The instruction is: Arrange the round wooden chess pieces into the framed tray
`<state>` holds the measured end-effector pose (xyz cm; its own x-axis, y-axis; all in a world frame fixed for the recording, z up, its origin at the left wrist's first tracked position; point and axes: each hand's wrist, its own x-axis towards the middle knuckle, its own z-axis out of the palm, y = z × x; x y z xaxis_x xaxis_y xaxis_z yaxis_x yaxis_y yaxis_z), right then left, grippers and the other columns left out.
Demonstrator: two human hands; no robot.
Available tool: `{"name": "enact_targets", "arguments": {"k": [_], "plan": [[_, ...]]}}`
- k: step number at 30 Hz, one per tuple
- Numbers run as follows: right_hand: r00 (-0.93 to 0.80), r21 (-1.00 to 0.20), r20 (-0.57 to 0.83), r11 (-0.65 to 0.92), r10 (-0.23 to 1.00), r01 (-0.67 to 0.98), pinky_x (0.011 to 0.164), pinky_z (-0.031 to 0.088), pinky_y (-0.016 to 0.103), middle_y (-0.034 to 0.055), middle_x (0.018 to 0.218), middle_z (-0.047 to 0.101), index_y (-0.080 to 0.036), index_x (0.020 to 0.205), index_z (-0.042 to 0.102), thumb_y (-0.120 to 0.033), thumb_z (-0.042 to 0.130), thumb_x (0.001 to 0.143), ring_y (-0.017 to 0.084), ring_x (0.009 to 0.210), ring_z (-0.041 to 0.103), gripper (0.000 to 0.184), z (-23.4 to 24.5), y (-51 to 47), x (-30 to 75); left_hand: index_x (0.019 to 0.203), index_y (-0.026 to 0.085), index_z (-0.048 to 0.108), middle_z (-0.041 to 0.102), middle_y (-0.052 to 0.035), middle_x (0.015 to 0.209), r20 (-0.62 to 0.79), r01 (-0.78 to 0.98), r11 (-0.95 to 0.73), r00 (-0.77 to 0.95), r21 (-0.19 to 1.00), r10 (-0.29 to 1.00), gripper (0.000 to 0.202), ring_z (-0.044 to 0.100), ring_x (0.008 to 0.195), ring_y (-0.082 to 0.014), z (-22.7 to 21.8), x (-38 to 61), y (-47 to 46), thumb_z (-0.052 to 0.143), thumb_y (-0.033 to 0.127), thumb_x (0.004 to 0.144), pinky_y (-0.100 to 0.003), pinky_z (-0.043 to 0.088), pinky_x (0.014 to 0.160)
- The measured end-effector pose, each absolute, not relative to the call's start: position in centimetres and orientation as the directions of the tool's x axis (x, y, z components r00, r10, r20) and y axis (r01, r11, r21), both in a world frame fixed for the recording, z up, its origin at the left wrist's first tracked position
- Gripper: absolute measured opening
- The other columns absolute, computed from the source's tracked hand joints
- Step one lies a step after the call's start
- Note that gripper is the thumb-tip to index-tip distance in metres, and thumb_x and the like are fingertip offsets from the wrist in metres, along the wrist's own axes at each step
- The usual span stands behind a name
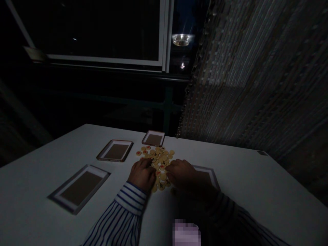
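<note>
Round pieces (162,167): heaped on the white table (238,177), flanked by both hands, apparently so straying is prevented.
Left hand (142,173): curled over the pile's left edge; whether anything is pinched cannot be told.
Right hand (181,173): fingers bent at the right edge, any pinch likewise hidden.
Shallow trays (82,188): spaced around the pile, seemingly so all are kept reachable.
</note>
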<state>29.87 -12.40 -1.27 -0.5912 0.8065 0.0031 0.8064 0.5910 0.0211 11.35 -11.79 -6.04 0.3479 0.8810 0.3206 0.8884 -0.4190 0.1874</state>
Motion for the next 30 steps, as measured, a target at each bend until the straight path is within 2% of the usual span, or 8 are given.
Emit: {"name": "enact_targets", "arguments": {"k": [7,23,30], "plan": [[-0.574,0.057,-0.01,0.573,0.819,0.817,0.075,0.039,0.035,0.0088,0.097,0.059,-0.019,0.093,0.058,-0.035,0.041,0.081,0.023,0.093,0.051,0.027,-2.5,-11.2,28.0,0.086,0.021,0.069,0.054,-0.0113,0.115,0.292,0.895,-0.396,0.331,0.203,0.897,0.026,0.042,0.111,-0.0295,-5.7,11.6,-12.2,0.049,0.022,0.07,-0.048,0.033,0.092],[-0.526,-0.037,-0.073,0.525,0.847,0.851,0.076,0.038,0.034,0.0097,0.099,0.062,-0.018,0.098,0.06,-0.034,0.044,0.077,0.023,0.094,0.054,0.031,-2.1,-10.7,26.8,0.084,0.021,0.07,0.052,-0.0106,0.119,0.253,0.926,-0.319,0.265,0.201,0.93,0.025,0.039,0.116,-0.0298,-5.5,12.2,-12.7,0.049,0.022,0.069,-0.049,0.028,0.095],[-0.464,-0.043,-0.077,0.462,0.883,0.886,0.074,0.039,0.033,0.009,0.098,0.063,-0.018,0.095,0.061,-0.037,0.043,0.077,0.022,0.092,0.057,0.031,-2.2,-10.7,26.4,0.083,0.02,0.069,0.052,-0.0118,0.118,0.287,0.906,-0.373,0.31,0.201,0.907,0.024,0.039,0.114,-0.0317,-5.9,11.9,-12.5,0.049,0.023,0.07,-0.052,0.03,0.093]]}}
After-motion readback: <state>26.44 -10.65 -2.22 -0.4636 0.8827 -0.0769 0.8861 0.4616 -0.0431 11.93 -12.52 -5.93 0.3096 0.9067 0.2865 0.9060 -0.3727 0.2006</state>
